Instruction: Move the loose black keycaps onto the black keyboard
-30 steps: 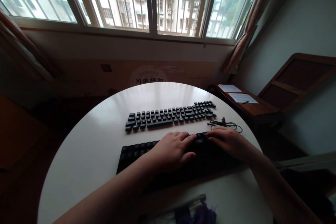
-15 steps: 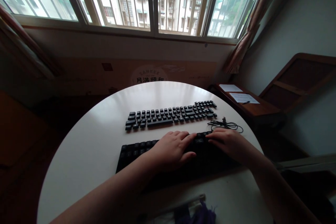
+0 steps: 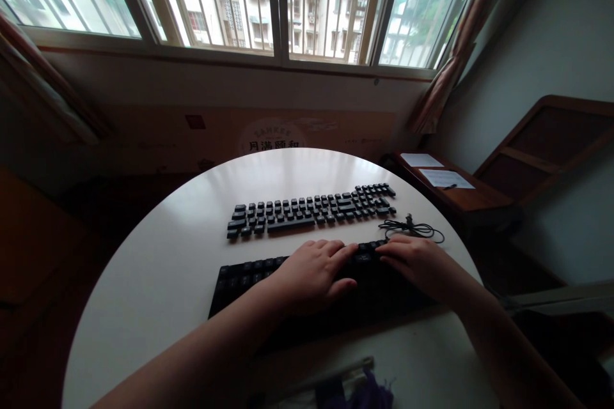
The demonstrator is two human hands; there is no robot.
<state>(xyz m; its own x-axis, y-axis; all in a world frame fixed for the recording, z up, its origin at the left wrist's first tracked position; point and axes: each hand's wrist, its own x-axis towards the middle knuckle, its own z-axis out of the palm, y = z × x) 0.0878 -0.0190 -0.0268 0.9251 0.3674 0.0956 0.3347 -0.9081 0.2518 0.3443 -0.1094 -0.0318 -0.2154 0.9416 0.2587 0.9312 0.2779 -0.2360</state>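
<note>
A black keyboard lies on the round white table, with keycaps along its far rows; its dark near part is hard to make out. My left hand rests on the middle of its far edge, fingers stretched forward and thumb apart. Just to the right, my right hand touches the far row with its fingertips, thumb held off from the fingers. Between the two hands a few black keycaps show. Beyond the keyboard, loose keycaps stand in rows laid out like a keyboard. No held object shows in either hand.
A coiled black cable lies right of the loose keycaps. Near me are a purple cloth-like thing and a thin rod-like item, both dim. A brown side table with papers stands at the right, below the barred window.
Both hands stay at almost the same spots on the keyboard's far edge. The keyboard and loose keycaps appear shifted very slightly left in view.
</note>
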